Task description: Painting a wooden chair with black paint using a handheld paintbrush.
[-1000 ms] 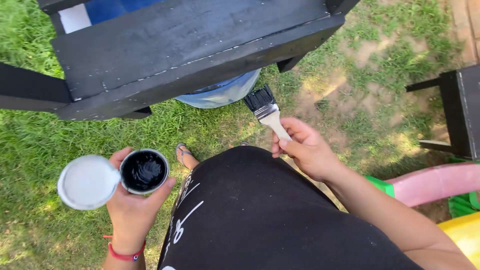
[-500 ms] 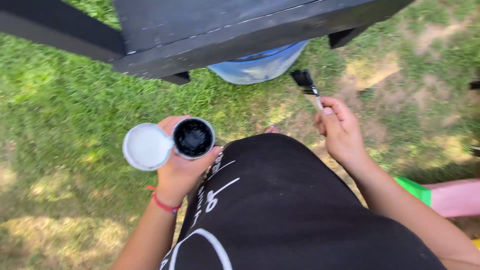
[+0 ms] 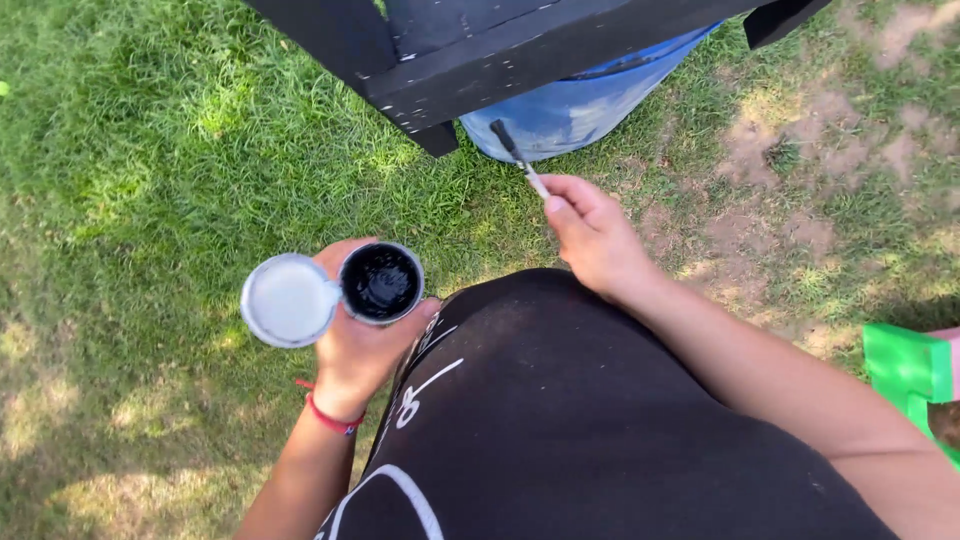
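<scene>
The scene was outdoors, on a lawn of short green grass broken by dappled shade and, toward the right, bare patches of brown dirt. Along the top edge stood a piece of black-painted wooden furniture, its boards speckled with pale flecks and one short leg reaching down to the grass. Just behind and below it lay a rounded blue plastic container, partly hidden by the black boards. At the far right edge a bright green block-shaped object showed, with a sliver of pink beside it.

The person's lap, covered in black fabric with white line markings, filled the lower middle of the view.

The left hand, with a red band at the wrist, was curled around a small round tin of glossy black paint, held upright and open above the grass. The tin's round pale grey lid sat just beside the tin on its left, touching it and gripped by the same hand.

The right hand pinched the light handle of a narrow black-bristled paintbrush between fingers and thumb, bristles pointing up toward the blue container and the black furniture, close below them.
</scene>
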